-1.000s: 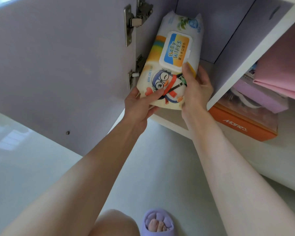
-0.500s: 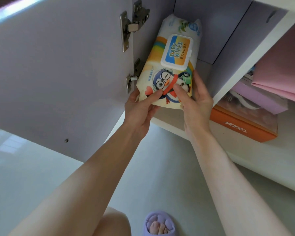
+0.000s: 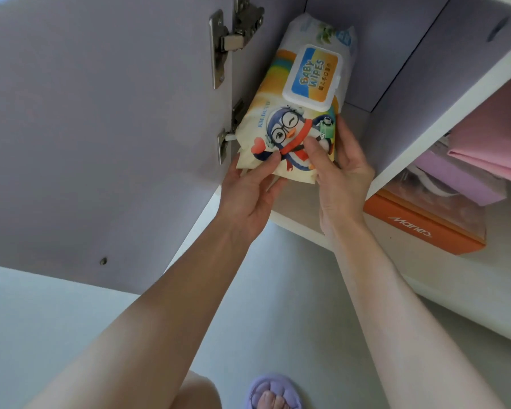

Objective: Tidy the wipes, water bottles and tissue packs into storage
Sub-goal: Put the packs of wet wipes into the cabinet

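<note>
Cream wipes pack (image 3: 300, 119) sits in lilac cupboard compartment (image 3: 390, 54), near end pinched by left grip (image 3: 248, 193) and right grip (image 3: 344, 175).

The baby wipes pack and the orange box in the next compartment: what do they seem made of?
The wipes pack looks like soft printed plastic film, slightly glossy, creased at its crimped end; its flip lid looks rigid white plastic. The orange box is probably matte card, given its sharp folded edges.
</note>
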